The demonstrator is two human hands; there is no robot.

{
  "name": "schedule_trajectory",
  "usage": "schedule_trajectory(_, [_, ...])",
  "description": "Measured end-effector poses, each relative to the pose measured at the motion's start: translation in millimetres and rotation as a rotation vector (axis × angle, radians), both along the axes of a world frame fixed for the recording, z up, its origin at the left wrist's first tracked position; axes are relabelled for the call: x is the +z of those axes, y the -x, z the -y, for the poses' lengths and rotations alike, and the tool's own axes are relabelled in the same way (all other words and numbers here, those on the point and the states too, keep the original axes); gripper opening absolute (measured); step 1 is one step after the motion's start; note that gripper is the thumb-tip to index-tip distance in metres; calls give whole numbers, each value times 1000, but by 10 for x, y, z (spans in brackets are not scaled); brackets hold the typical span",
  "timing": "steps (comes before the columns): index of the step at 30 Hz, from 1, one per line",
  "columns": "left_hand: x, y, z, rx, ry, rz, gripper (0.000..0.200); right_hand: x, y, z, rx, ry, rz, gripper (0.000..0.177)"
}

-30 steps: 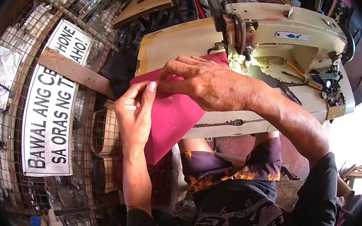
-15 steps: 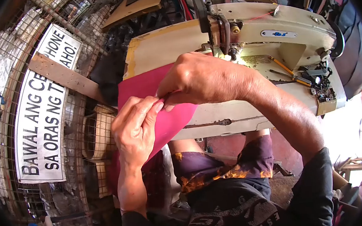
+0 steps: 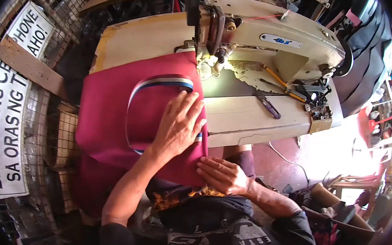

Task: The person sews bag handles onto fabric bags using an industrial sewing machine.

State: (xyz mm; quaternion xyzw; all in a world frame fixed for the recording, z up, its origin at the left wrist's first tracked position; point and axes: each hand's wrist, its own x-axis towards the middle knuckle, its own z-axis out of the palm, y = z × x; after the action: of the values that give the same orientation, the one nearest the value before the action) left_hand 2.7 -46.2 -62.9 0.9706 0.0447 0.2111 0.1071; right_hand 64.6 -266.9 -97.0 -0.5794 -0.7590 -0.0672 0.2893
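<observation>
A magenta fabric (image 3: 111, 111) lies spread over the left part of the sewing table and hangs off its front edge. A blue, white and red striped strap (image 3: 155, 82) loops across it. My left hand (image 3: 177, 124) lies flat on the fabric and strap, fingers spread, just left of the needle area (image 3: 212, 58). My right hand (image 3: 221, 174) is lower, above my lap, with its fingers curled over the fabric's hanging lower edge. The cream sewing machine (image 3: 272, 39) stands to the right of the fabric.
Dark snips (image 3: 267, 104) and a yellow-handled tool (image 3: 278, 79) lie on the machine bed to the right. A wire mesh wall with a white printed sign (image 3: 4, 116) and a wooden strip closes the left side. Dark garments hang at far right.
The folded fabric that both hands pinched is now spread flat with the strap showing. My left hand went onto the fabric and my right hand dropped to its lower edge.
</observation>
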Motion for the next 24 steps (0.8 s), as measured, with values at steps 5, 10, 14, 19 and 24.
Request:
schedule_trajectory(5, [-140, 25, -222, -15, -46, -44, 46, 10, -8, 55, 6, 44, -42, 50])
schedule_trajectory(10, [-87, -7, -266, -44, -7, -93, 50, 225, -37, 33, 28, 102, -32, 48])
schedule_trajectory(14, [-51, -112, -276, -52, -80, -115, 52, 24, -75, 19, 14, 142, -59, 47])
schedule_trajectory(19, [-61, -115, -327, -81, -73, -131, 58, 132, -52, 35, 1, 167, -122, 46])
schedule_trajectory(24, [-67, -147, -354, -72, -60, -173, 63, 211, -69, 27, -4, 165, -154, 46])
